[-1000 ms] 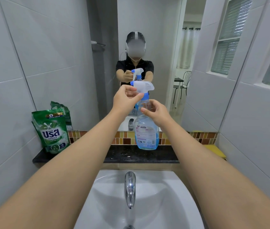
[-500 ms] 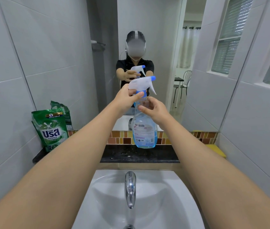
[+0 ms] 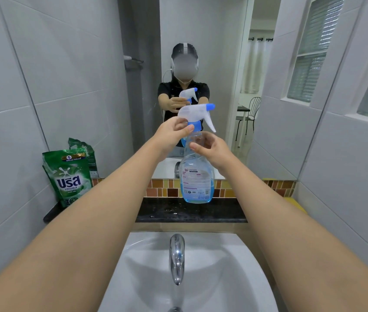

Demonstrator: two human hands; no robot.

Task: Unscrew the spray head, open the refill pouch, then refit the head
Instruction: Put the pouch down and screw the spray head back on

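The bottle [image 3: 196, 176] stands upright on the black ledge [image 3: 189, 212] behind the sink [image 3: 201, 278], under the mirror [image 3: 201, 52]. The left hand [image 3: 171, 134] grasps the spray head [image 3: 197, 113] at its blue collar. The right hand [image 3: 212, 149] holds the bottle's neck. The bottle's label is too small to read. The green pouch [image 3: 70, 176] stands at the ledge's left end, with Thai writing and a "5" on top.

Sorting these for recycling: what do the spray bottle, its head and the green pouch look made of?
Spray bottle: clear glossy plastic, probably; the blue liquid shows through. Spray head: translucent white plastic with blue nozzle and collar. Green pouch: flexible printed film, shiny and creased; whether foil-lined cannot be told.
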